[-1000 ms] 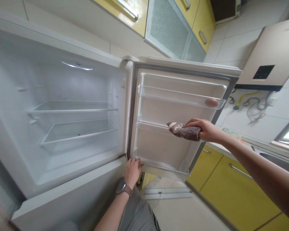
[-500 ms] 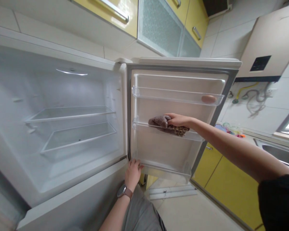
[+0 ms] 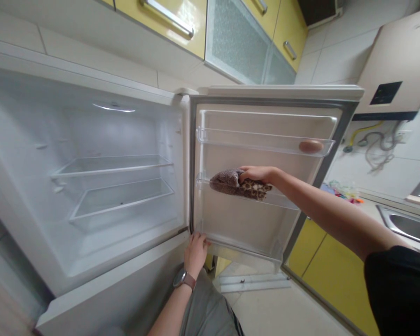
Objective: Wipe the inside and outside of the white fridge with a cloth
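A brown towelling cloth (image 3: pixel 227 183) with a leopard-patterned part is bunched in my right hand (image 3: pixel 257 174), whose fingers are closed on it. They press it against the clear middle shelf (image 3: pixel 283 201) of the open refrigerator door (image 3: pixel 245 224). My left hand (image 3: pixel 196 249), with a watch on the wrist, rests at the door's lower hinge corner. Its fingers lie over the edge there and hold nothing loose; their tips are partly hidden. A brown egg-shaped object (image 3: pixel 311 146) sits at the right end of the upper door shelf (image 3: pixel 252 141).
To the left, the lit refrigerator compartment has glass shelves (image 3: pixel 122 196). Yellow cabinets (image 3: pixel 164 23) hang overhead. At the right are a water heater (image 3: pixel 395 70) with hoses, a counter with colourful items (image 3: pixel 346 193), and a sink (image 3: pixel 409 226). A white strip-like panel (image 3: pixel 255 283) lies on the floor.
My right hand has moved the cloth slightly left along the middle door shelf, and more of its leopard pattern shows. My left hand stays at the hinge corner. The view has shifted slightly.
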{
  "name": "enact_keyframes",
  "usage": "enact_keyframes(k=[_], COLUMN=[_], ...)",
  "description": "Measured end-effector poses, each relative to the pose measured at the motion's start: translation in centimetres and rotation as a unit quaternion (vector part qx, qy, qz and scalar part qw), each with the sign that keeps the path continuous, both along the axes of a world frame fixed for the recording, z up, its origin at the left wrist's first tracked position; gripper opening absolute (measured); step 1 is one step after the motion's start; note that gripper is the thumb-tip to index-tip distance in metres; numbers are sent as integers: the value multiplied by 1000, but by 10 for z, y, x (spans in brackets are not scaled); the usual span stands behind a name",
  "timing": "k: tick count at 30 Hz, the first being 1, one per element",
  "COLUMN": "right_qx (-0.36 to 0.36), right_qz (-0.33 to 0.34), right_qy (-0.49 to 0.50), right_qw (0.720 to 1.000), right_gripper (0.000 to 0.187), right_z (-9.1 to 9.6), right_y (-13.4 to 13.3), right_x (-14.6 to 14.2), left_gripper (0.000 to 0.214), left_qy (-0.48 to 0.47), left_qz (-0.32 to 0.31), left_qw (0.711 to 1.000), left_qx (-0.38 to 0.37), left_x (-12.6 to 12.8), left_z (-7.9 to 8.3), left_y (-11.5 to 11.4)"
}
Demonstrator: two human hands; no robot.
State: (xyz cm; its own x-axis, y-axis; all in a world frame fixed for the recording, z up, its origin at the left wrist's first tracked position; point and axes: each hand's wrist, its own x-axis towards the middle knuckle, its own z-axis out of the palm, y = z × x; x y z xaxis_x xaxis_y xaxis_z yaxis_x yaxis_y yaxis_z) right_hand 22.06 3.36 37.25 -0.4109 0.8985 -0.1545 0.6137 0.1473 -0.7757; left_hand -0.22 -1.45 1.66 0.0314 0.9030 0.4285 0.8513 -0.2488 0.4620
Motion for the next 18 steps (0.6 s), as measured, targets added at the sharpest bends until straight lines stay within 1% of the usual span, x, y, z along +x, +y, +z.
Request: enact_keyframes(k=[5, 10, 13, 16, 18], right_qx=[6, 29, 42, 53, 77], right_qz=[-15, -36, -22, 5, 28], right_qy=[5, -36, -17, 15, 34], right_qw=[1000, 998, 999, 998, 996], right_gripper=[33, 33, 39, 46, 50], right_z=[5, 13, 13, 9, 8], right_y=[3, 6, 4, 2, 1], right_x=[9, 18, 20, 18, 15], left_gripper=[12, 13, 13, 13, 13], left_qy=[0, 11, 13, 13, 16], left_qz=[2, 2, 2, 2, 0], left_qw=[1000, 1000, 1000, 1000, 1000], left_qx=[-2, -3, -7, -8, -7], left_x=[3, 3, 2, 1, 0], left_z=[4, 5, 4, 5, 5], left_y=[-2, -3, -4, -4, -4])
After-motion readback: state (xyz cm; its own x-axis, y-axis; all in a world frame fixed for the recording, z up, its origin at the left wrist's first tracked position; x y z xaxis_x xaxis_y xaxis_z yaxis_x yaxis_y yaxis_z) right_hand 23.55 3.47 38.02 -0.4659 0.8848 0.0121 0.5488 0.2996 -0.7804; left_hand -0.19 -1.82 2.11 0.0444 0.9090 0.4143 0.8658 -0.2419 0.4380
